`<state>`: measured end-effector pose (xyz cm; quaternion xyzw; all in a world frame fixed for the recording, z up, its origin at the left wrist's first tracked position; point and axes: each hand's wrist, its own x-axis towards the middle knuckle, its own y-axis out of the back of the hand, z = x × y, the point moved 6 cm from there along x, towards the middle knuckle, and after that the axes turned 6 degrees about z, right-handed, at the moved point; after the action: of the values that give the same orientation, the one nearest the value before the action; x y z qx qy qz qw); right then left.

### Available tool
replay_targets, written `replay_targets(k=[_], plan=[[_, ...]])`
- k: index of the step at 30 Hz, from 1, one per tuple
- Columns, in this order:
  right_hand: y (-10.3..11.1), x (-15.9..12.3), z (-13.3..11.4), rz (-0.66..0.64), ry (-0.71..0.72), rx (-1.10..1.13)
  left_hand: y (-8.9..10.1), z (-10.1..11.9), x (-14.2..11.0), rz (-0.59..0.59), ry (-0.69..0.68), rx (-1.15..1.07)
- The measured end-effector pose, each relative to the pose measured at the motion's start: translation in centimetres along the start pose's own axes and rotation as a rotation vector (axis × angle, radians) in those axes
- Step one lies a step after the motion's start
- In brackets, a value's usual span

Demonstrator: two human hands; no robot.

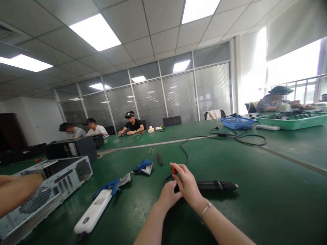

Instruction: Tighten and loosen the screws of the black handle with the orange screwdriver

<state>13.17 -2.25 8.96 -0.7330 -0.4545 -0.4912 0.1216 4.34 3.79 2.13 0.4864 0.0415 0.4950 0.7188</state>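
Note:
A black electric screwdriver (214, 185) lies along the green table, its tip pointing right. My left hand (168, 195) is closed round its rear end, with the fingers partly hidden behind my right hand. Above that end, my right hand (187, 187) pinches a small red piece (173, 169) between thumb and fingers; its exact kind is hard to make out. A black cord (187, 157) runs from near my hands toward the back of the table. Blue-and-grey work gloves (143, 167) lie to the left, beside a white power strip (93, 211).
An open metal computer case (48, 190) stands at the left, with another person's arm (20, 190) over it. A dark bar (159, 159) lies ahead. A blue basket (237, 123) and a green basket (293, 122) with cables stand back right. Several people sit around the table.

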Motion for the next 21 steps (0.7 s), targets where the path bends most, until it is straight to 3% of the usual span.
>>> replay_targets(k=[4,21], plan=[[-0.28,-0.03,-0.4,-0.059,0.012,0.068,-0.02,-0.1,-0.04,0.0,0.007,0.004],[-0.1,-0.17,-0.21,-0.001,0.019,-0.019,0.13,0.29,-0.07,-0.002,-0.006,-0.025]])
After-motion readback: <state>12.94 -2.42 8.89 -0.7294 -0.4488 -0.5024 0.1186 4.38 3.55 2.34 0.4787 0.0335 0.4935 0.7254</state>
